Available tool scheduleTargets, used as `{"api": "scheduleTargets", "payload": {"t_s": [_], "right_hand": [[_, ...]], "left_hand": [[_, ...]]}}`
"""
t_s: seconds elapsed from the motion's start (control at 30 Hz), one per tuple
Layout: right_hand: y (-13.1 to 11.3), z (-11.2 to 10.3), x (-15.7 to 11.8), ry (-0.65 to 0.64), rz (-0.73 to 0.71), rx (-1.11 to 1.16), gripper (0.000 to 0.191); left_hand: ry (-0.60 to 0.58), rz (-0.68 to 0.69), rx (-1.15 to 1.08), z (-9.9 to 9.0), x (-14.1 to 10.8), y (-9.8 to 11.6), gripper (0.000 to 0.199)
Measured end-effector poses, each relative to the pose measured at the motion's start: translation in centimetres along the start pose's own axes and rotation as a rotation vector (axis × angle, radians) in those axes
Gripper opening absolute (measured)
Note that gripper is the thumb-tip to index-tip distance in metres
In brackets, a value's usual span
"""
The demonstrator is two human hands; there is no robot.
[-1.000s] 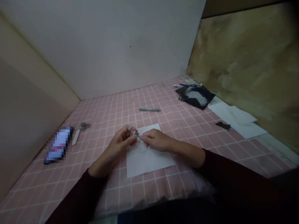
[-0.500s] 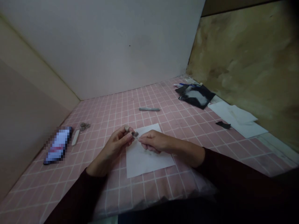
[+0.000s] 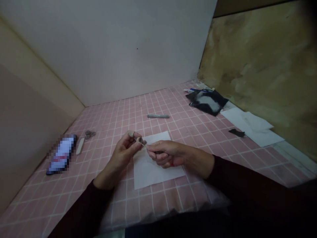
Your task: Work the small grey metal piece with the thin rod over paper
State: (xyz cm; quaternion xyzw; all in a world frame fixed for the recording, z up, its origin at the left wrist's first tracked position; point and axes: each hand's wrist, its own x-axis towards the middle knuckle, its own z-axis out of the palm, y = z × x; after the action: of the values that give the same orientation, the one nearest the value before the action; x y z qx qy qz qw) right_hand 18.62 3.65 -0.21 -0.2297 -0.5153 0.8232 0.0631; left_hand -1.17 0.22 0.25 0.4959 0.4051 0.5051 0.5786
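Over a white paper sheet on the pink checked cloth, my left hand pinches a small brownish ring-like piece between thumb and fingers. Something pale is wrapped round one of its fingertips. My right hand, just to the right, is closed round a thin pale tool, whose tip reaches the small piece. Most of the tool is hidden in the fist.
A grey stick lies beyond the paper. To the left are a phone, a flat pale stick and small grey rings. Black sandpaper-like sheets, a black scrap and white papers lie right.
The small piece has turned in my left fingers, which have shifted slightly. My right hand has rolled, showing more of its curled fingers, and the thin tool now lies across the piece.
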Motion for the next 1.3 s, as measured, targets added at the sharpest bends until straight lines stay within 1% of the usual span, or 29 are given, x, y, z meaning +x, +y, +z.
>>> {"api": "scheduleTargets", "payload": {"t_s": [0.07, 0.17, 0.2, 0.23, 0.27, 0.3, 0.33, 0.37, 0.47, 0.5, 0.53, 0.57, 0.6, 0.67, 0.7, 0.77, 0.8, 0.83, 0.87, 0.9, 0.93, 0.97, 1.07, 1.1, 1.13, 1.17, 1.2, 1.23, 1.3], "right_hand": [[0.1, 0.1, 0.0, 0.195, -0.046, -0.220, 0.038], [0.1, 0.5, 0.1, 0.589, -0.248, -0.747, 0.032], [0.1, 0.6, 0.2, 0.672, -0.310, -0.876, 0.031], [0.1, 0.7, 0.2, 0.718, -0.347, -0.948, 0.030], [0.1, 0.8, 0.2, 0.720, -0.354, -0.952, 0.030], [0.1, 0.9, 0.3, 0.685, -0.326, -0.890, 0.031], [0.0, 0.8, 0.3, 0.616, -0.272, -0.768, 0.033], [0.0, 0.7, 0.2, 0.515, -0.203, -0.602, 0.035], [0.0, 0.2, 0.1, 0.117, -0.032, -0.077, 0.039], [0.0, 0.0, 0.1, 0.015, -0.014, 0.028, 0.039], [0.1, -0.1, 0.1, -0.047, -0.009, 0.079, 0.039], [0.2, -0.2, 0.1, -0.049, -0.011, 0.078, 0.039], [0.2, -0.3, 0.1, 0.005, -0.020, 0.026, 0.039], [0.3, -0.2, 0.2, 0.219, -0.077, -0.232, 0.038], [0.3, -0.1, 0.2, 0.361, -0.135, -0.420, 0.035], [0.1, 0.2, 0.1, 0.620, -0.264, -0.794, 0.030], [0.1, 0.4, 0.1, 0.701, -0.313, -0.926, 0.028], [0.0, 0.6, 0.1, 0.740, -0.341, -0.997, 0.027], [-0.1, 0.7, 0.0, 0.737, -0.340, -0.997, 0.027], [-0.2, 0.8, 0.0, 0.694, -0.311, -0.927, 0.029], [-0.3, 0.9, 0.0, 0.621, -0.263, -0.797, 0.031], [-0.3, 0.8, 0.0, 0.517, -0.197, -0.627, 0.034], [-0.3, 0.5, -0.1, 0.126, -0.022, -0.104, 0.040], [-0.2, 0.3, -0.1, 0.030, -0.002, 0.002, 0.040], [-0.2, 0.2, -0.2, -0.029, 0.008, 0.054, 0.040], [-0.2, 0.1, -0.2, -0.036, 0.010, 0.057, 0.041], [-0.2, 0.0, -0.2, 0.011, 0.005, 0.009, 0.041], [-0.2, 0.0, -0.2, 0.097, -0.011, -0.091, 0.039], [-0.2, 0.1, -0.2, 0.351, -0.112, -0.421, 0.034]], "left_hand": [[-0.013, -0.038, 0.020, -0.2, 0.2, -0.2, 0.019], [-0.047, -0.103, 0.012, -0.6, 0.7, -0.6, 0.021], [-0.053, -0.110, -0.001, -0.6, 0.8, -0.7, 0.023], [-0.055, -0.110, -0.015, -0.6, 0.8, -0.7, 0.023], [-0.048, -0.101, -0.026, -0.6, 0.8, -0.7, 0.022], [-0.039, -0.089, -0.031, -0.5, 0.8, -0.6, 0.020], [-0.032, -0.078, -0.033, -0.4, 0.7, -0.5, 0.019], [-0.027, -0.066, -0.031, -0.2, 0.5, -0.3, 0.018], [-0.010, -0.003, -0.009, 0.2, 0.1, 0.1, 0.022], [-0.004, 0.017, -0.007, 0.3, 0.0, 0.2, 0.022], [0.003, 0.028, -0.010, 0.3, 0.0, 0.3, 0.022], [0.005, 0.024, -0.014, 0.3, 0.0, 0.2, 0.022], [0.003, 0.012, -0.017, 0.3, 0.0, 0.2, 0.021], [-0.009, -0.034, -0.015, 0.1, 0.2, -0.1, 0.018], [-0.018, -0.056, -0.015, -0.1, 0.3, -0.3, 0.016], [-0.034, -0.100, -0.025, -0.3, 0.6, -0.5, 0.022], [-0.036, -0.115, -0.037, -0.4, 0.7, -0.6, 0.026], [-0.032, -0.124, -0.049, -0.5, 0.8, -0.6, 0.028], [-0.023, -0.122, -0.063, -0.5, 0.8, -0.6, 0.027], [-0.015, -0.112, -0.076, -0.4, 0.8, -0.5, 0.023], [-0.009, -0.099, -0.087, -0.3, 0.7, -0.4, 0.021], [-0.006, -0.086, -0.094, -0.2, 0.5, -0.3, 0.020], [0.012, -0.027, -0.079, 0.0, 0.1, 0.0, 0.022], [0.023, -0.005, -0.067, 0.1, 0.0, 0.0, 0.021], [0.032, 0.012, -0.058, 0.0, 0.0, -0.1, 0.020], [0.032, 0.023, -0.051, 0.0, 0.0, -0.1, 0.019], [0.024, 0.023, -0.046, -0.1, 0.1, -0.2, 0.018], [0.010, 0.009, -0.043, -0.2, 0.1, -0.4, 0.016], [-0.024, -0.041, -0.053, -0.5, 0.4, -0.6, 0.013]]}}
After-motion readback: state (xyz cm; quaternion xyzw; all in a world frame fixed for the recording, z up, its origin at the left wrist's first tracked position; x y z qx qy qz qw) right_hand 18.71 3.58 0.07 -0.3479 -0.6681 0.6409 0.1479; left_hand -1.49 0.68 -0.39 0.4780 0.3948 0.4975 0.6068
